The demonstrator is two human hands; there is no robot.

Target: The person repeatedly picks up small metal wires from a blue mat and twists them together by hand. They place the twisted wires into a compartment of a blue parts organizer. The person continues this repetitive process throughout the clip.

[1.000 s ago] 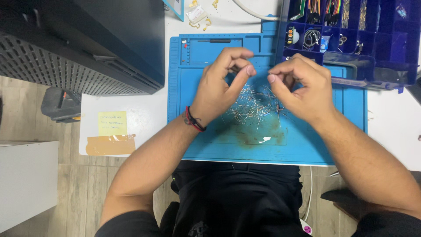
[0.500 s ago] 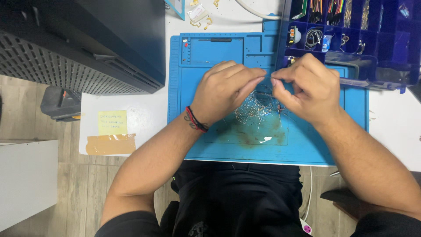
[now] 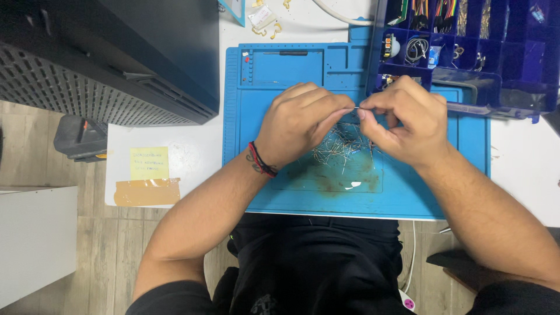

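- Left hand (image 3: pixel 294 125) and right hand (image 3: pixel 405 119): each grip pinches one end of a thin wire (image 3: pixel 356 108).
- Below: pile of wires (image 3: pixel 338 149) on blue mat (image 3: pixel 280 186), worktop (image 3: pixel 192 157).

An electronics workshop: a blue silicone soldering mat (image 3: pixel 280 175) covers the white bench (image 3: pixel 175 157), with a compartmented blue parts organiser (image 3: pixel 496 64) of jumper wires at the mat's far right corner.
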